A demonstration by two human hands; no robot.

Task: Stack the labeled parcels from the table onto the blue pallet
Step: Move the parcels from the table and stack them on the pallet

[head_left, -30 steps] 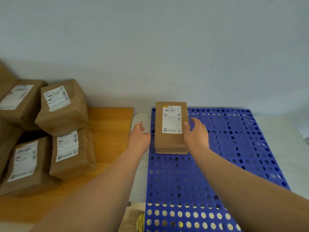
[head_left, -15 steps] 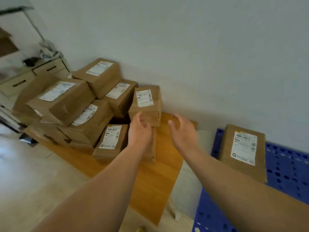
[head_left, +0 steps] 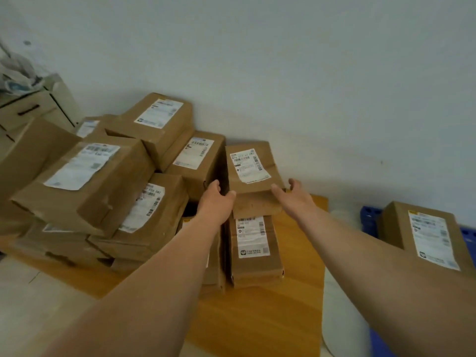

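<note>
A small brown labeled parcel (head_left: 251, 168) sits tilted on top of another labeled parcel (head_left: 253, 249) on the wooden table (head_left: 270, 323). My left hand (head_left: 215, 200) is at its lower left corner, thumb touching the front edge. At the lower right corner is my right hand (head_left: 293, 198), with the thumb on the edge and the fingers spread past the side. Neither hand has closed around it. At the right, a strip of the blue pallet (head_left: 368, 217) shows, and one labeled parcel (head_left: 396, 228) lies on it.
Several larger labeled parcels (head_left: 87, 181) are heaped on the table's left and back, against the pale wall. A cabinet with drawers (head_left: 28, 109) stands at the far left. A white surface (head_left: 340, 320) lies between table and pallet.
My view swung left from the pallet to the table. Both hands left the parcel laid on the pallet, moved over, and now touch the small top parcel.
</note>
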